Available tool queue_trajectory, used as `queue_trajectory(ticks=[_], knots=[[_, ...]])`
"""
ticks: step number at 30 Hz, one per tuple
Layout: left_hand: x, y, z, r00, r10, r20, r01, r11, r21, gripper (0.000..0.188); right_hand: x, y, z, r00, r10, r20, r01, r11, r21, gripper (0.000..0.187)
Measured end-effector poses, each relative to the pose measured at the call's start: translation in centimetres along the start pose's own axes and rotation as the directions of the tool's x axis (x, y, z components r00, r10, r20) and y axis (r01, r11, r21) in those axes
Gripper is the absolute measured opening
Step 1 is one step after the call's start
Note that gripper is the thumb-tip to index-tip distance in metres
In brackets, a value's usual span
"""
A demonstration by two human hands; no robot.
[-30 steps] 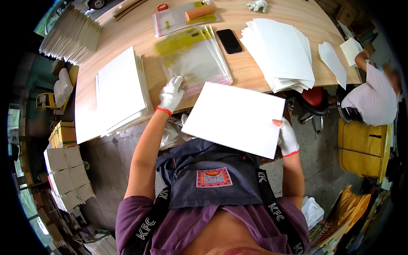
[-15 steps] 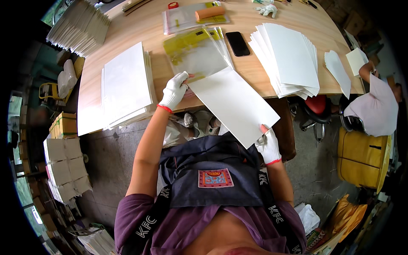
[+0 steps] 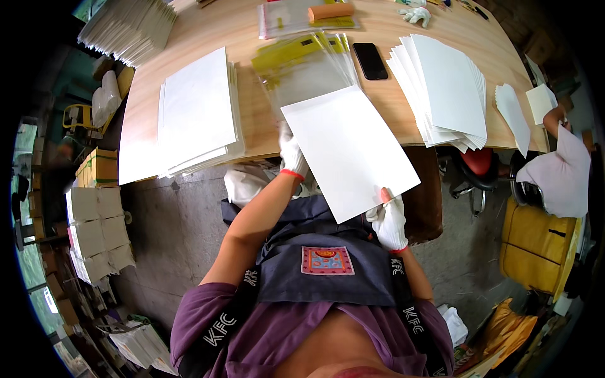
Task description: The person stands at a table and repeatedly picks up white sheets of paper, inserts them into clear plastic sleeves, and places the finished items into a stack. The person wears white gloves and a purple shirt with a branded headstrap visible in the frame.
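A blank white board (image 3: pixel 350 154), flat and rectangular, slants over the table's near edge. My right hand (image 3: pixel 389 223), in a white glove with bare thumb tip, grips its lower right corner, thumb on top. My left hand (image 3: pixel 292 151), also gloved, is at the board's left edge; its fingers are partly hidden behind the board, so their grip does not show. The far end of the board overlaps clear plastic bags (image 3: pixel 308 77) with a yellow printed band, lying on the table.
Left on the wooden table (image 3: pixel 142 126) lies a stack of bagged white boards (image 3: pixel 195 107); to the right, a fanned stack of white boards (image 3: pixel 450 88). A black phone (image 3: pixel 370 61) lies between. Beyond are an orange roll (image 3: pixel 331 11) and a glove (image 3: pixel 416 16). A person (image 3: pixel 548 167) sits at far right.
My left hand has moved from the bags' near edge down to the board's left edge, partly behind it. The board has turned more upright. My right hand keeps its corner.
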State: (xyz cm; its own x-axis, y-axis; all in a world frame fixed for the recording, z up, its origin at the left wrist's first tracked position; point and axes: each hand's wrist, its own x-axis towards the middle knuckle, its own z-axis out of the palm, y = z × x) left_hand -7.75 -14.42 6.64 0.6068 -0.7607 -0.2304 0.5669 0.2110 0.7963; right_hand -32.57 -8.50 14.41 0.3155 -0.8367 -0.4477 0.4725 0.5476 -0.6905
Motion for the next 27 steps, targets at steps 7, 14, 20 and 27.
queue_trajectory(ticks=[7,14,20,27], knots=[[-0.8,-7.2,-1.7,0.925,-0.352,0.143,0.374,0.909,-0.182,0.033,1.1,-0.8,0.1,0.998,0.059,0.015,-0.055,0.986,-0.159,0.02],[-7.8,-2.8,-0.6,0.866,-0.497,-0.051,0.49,0.823,0.288,0.024,8.5,5.8,0.4,0.974,0.226,0.035,-0.22,0.881,0.419,0.033],[-6.6,-2.8,-5.6,0.81,-0.568,0.146,0.566,0.822,0.057,0.017,9.2,5.8,3.4,0.911,0.298,0.285,-0.221,0.937,-0.271,0.028],[-5.8,0.8,-9.3,0.857,-0.514,0.028,0.511,0.856,0.076,0.018,11.5,6.9,6.7,0.696,0.005,0.718,0.706,-0.189,-0.683,0.016]])
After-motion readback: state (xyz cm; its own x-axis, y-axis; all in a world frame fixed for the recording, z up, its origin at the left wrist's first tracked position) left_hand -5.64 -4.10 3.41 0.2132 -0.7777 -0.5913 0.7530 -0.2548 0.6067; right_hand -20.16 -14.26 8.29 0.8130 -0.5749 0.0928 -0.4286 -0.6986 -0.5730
